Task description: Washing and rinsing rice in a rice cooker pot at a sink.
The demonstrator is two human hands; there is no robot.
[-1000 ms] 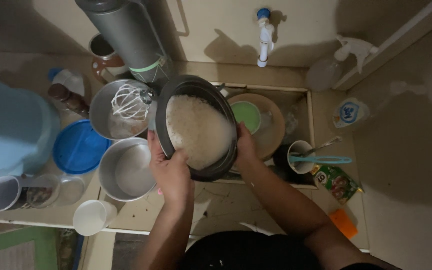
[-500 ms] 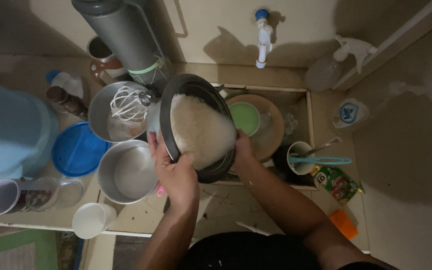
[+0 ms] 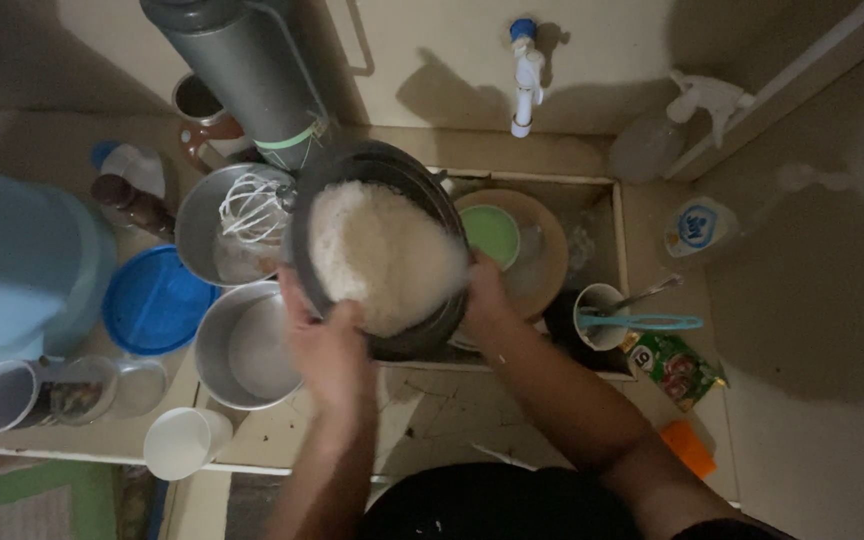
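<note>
Blue plastic is noted at the far left: a large water jug (image 3: 12, 270) stands on the tabletop (image 3: 72, 430), with a round blue lid (image 3: 152, 300) lying just beside it. Below the jug, a mug (image 3: 2, 395) lies on its side, a glass (image 3: 137, 385) is placed next to it, and a white cup (image 3: 180, 442) sits near the tabletop edge. A dark bottle (image 3: 132, 200) is seen behind the lid. Two steel bowls are recorded to the right of the lid: the farther one (image 3: 207, 235) contains a wire whisk (image 3: 252, 208), the nearer one (image 3: 242, 350) is seen without contents. A grey flask (image 3: 242, 70) rises behind them.

At centre, a dark pot (image 3: 382, 250) filled with white rice (image 3: 382, 255) is held tilted over the sink (image 3: 592, 185). The left hand (image 3: 327, 345) is clamped on the near left rim, fingers reaching over the edge onto the rice. The right hand (image 3: 482, 295) is closed on the right rim.

Inside the sink, a brown plate (image 3: 542, 250) with a green dish (image 3: 492, 232) is seen behind the right hand. A white tap (image 3: 524, 70) is fixed to the wall above. Further right, a cup (image 3: 600, 315) holding utensils, a green packet (image 3: 682, 368), a spray bottle (image 3: 672, 130) and an orange object (image 3: 690, 448) are noted.
</note>
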